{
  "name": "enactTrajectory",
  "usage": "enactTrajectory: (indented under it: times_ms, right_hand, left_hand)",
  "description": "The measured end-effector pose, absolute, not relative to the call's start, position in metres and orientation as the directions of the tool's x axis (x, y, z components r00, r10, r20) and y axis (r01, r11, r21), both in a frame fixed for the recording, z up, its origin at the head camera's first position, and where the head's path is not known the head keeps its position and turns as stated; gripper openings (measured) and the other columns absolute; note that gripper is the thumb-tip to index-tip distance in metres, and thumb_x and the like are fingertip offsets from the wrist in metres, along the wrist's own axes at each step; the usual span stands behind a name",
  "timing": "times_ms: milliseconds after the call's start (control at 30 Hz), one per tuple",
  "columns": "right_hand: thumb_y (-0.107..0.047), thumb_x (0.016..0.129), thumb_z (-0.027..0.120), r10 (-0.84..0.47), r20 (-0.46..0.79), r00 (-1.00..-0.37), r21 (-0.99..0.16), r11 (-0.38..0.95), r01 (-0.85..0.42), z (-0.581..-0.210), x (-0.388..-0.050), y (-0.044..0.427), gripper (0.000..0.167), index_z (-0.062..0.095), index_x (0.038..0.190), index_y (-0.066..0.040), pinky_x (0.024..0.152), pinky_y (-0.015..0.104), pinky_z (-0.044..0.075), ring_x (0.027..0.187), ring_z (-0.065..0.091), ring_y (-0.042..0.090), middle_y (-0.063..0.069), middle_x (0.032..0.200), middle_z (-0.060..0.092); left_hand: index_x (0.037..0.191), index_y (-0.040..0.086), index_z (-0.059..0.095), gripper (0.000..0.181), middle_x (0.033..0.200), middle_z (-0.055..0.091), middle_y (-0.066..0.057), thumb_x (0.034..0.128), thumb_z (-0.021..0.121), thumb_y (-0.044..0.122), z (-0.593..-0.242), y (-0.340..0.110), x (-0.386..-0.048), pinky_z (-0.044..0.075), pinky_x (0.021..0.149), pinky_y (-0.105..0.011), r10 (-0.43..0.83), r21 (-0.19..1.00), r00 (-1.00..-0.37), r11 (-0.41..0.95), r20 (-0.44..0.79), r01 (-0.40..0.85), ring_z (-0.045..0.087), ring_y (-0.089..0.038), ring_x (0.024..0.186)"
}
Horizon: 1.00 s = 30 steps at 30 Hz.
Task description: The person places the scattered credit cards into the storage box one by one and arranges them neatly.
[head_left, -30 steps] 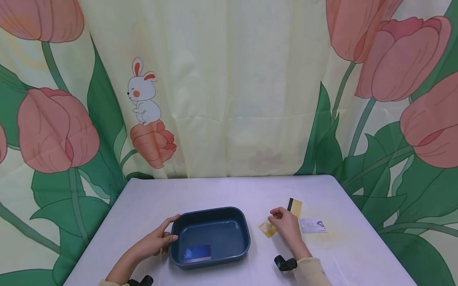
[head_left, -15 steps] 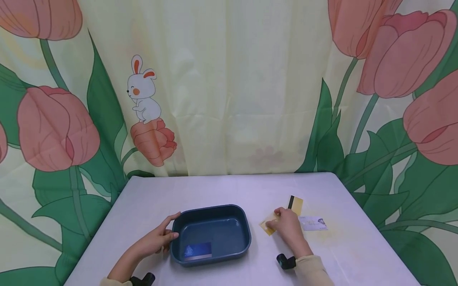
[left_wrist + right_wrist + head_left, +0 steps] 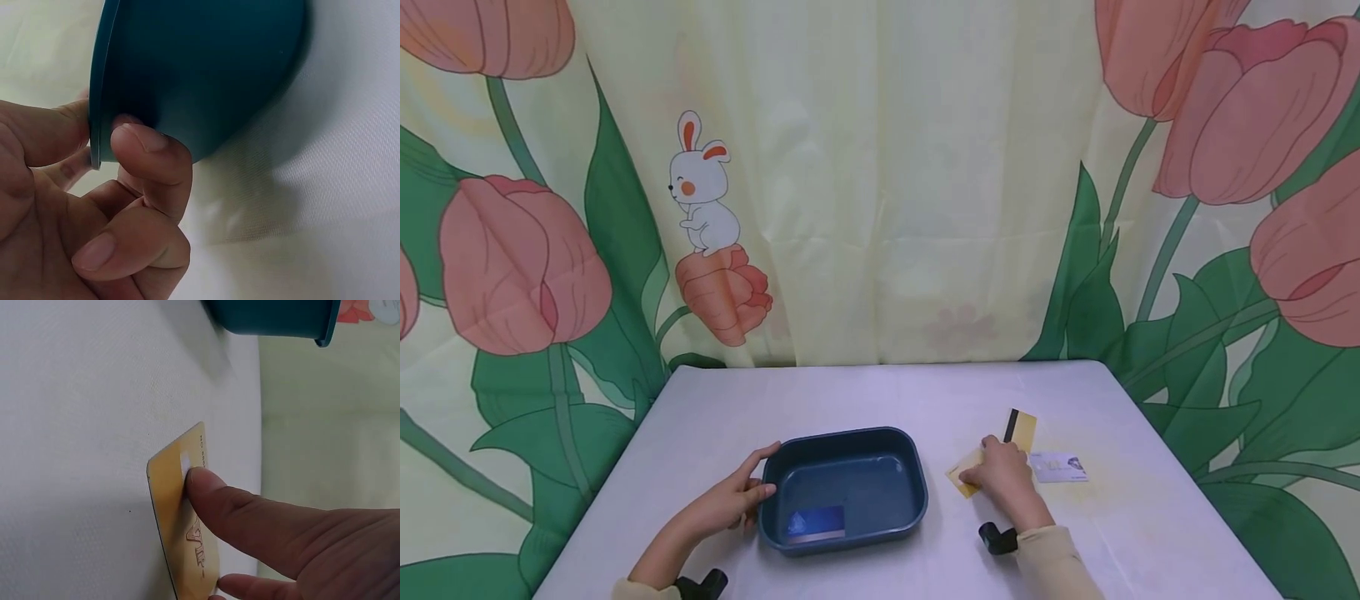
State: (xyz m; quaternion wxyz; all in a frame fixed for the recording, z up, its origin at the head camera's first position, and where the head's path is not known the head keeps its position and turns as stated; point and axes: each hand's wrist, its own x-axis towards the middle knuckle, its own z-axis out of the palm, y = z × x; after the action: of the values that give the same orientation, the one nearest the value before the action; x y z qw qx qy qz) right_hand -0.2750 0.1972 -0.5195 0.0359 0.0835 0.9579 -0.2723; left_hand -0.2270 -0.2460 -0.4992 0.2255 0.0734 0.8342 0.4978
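My left hand [image 3: 722, 504] grips the left rim of a dark blue plastic tub [image 3: 868, 496], thumb on one side of the wall and curled fingers on the other, as the left wrist view also shows. A blue card [image 3: 816, 522] lies inside the tub, near its front left corner. To the right of the tub, my right hand [image 3: 1003, 479] pinches a yellow bank card [image 3: 170, 500] at the table surface. The thumb lies across its face and a finger meets its far edge. Part of that card is hidden under the hand in the head view.
Just behind the right hand lies a gold card with a black stripe [image 3: 1024, 429]. A pale lilac card [image 3: 1062, 468] lies to its right. The white-covered table [image 3: 865, 400] ends at a curtain [image 3: 880, 208] printed with tulips and a rabbit.
My right hand has lowered its thumb onto the yellow card and closed its fingers at the card's edges. The left hand keeps its hold on the tub. The view has shifted slightly.
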Motion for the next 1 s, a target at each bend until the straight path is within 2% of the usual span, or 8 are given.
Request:
enactTrajectory:
  times_ms: [233, 533, 700, 867, 1000]
  right_hand:
    - [-0.022, 0.077, 0.092, 0.131, -0.107, -0.986, -0.566, 0.807, 0.169, -0.520, -0.277, 0.209, 0.056, 0.067, 0.119, 0.005, 0.087, 0.050, 0.050, 0.095, 0.060, 0.033, 0.024, 0.112, 0.067]
    - [-0.018, 0.081, 0.087, 0.120, -0.083, -0.989, -0.624, 0.768, 0.146, -0.519, -0.276, 0.215, 0.038, 0.071, 0.108, 0.002, 0.071, 0.036, 0.046, 0.079, 0.056, 0.022, 0.009, 0.088, 0.065]
    - [-0.015, 0.083, 0.085, 0.120, -0.032, -0.992, -0.646, 0.755, 0.112, -0.517, -0.275, 0.215, 0.026, 0.073, 0.100, 0.000, 0.066, 0.031, 0.042, 0.074, 0.054, 0.020, 0.005, 0.081, 0.063]
    - [-0.011, 0.087, 0.081, 0.145, -0.038, -0.989, -0.686, 0.715, 0.131, -0.516, -0.274, 0.215, 0.015, 0.074, 0.095, -0.001, 0.064, 0.028, 0.046, 0.073, 0.058, 0.017, 0.006, 0.082, 0.066]
    - [-0.010, 0.090, 0.078, 0.172, -0.041, -0.984, -0.710, 0.688, 0.150, -0.515, -0.275, 0.215, 0.010, 0.075, 0.094, -0.001, 0.058, 0.027, 0.048, 0.066, 0.059, 0.015, 0.006, 0.079, 0.066]
  left_hand:
    - [0.166, 0.020, 0.013, 0.070, 0.078, 0.056, -0.007, 0.1090, 0.054, 0.023, -0.500, -0.244, -0.229, 0.037, 0.052, -0.028, 0.350, 0.867, -0.885, 0.486, -0.308, -0.110, 0.054, -0.021, 0.062]
    - [0.166, 0.018, 0.013, 0.069, 0.080, 0.057, -0.007, 0.1095, 0.052, 0.021, -0.497, -0.245, -0.228, 0.037, 0.052, -0.027, 0.357, 0.868, -0.884, 0.487, -0.303, -0.101, 0.054, -0.021, 0.062]
    - [0.166, 0.017, 0.013, 0.069, 0.078, 0.057, -0.007, 0.1091, 0.053, 0.021, -0.497, -0.244, -0.228, 0.036, 0.052, -0.027, 0.358, 0.869, -0.884, 0.485, -0.301, -0.099, 0.053, -0.020, 0.061]
    - [0.166, 0.017, 0.014, 0.070, 0.078, 0.057, -0.007, 0.1085, 0.054, 0.021, -0.498, -0.245, -0.227, 0.037, 0.052, -0.027, 0.351, 0.866, -0.885, 0.489, -0.305, -0.104, 0.052, -0.020, 0.061]
    - [0.166, 0.017, 0.013, 0.070, 0.078, 0.056, -0.007, 0.1087, 0.054, 0.021, -0.499, -0.244, -0.227, 0.036, 0.052, -0.027, 0.350, 0.868, -0.887, 0.485, -0.303, -0.105, 0.052, -0.021, 0.061]
